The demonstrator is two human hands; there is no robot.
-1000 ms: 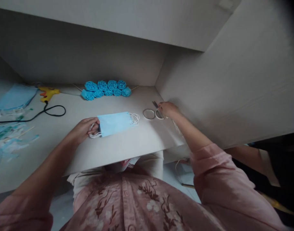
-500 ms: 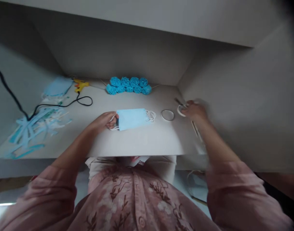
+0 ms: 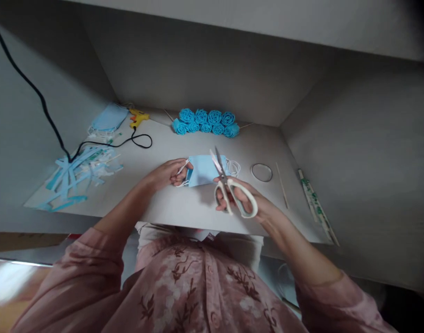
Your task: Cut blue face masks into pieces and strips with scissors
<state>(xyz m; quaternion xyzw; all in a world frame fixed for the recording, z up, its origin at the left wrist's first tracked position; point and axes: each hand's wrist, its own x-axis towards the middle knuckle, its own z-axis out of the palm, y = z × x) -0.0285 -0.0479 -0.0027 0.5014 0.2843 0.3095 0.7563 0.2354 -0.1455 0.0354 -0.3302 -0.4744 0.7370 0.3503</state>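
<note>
My left hand (image 3: 175,173) is closed on the left end of a light blue face mask (image 3: 201,172), with white ear loops beside the fingers. More white loops lie at the mask's right end. Whether it is one mask or a small stack I cannot tell. In my right hand (image 3: 252,196) is a pair of scissors (image 3: 243,203) with cream handles, held by the handle rings. Their blades are slightly apart, point away from me and overlap the mask in the view; contact between them is not clear. To the right of the mask lies a thin ring (image 3: 261,172).
Blue rolled rosettes (image 3: 205,122) sit in two rows at the back. At left are a yellow glue gun (image 3: 139,118) with a black cord (image 3: 41,99), stacked masks (image 3: 110,117) and cut blue strips (image 3: 68,178). A thin stick (image 3: 282,185) and green-marked wrapped sticks (image 3: 318,206) lie at right.
My right hand has come from the right side of the table to the middle, bringing the scissors up over the mask. My left hand keeps its hold, and the view has shifted.
</note>
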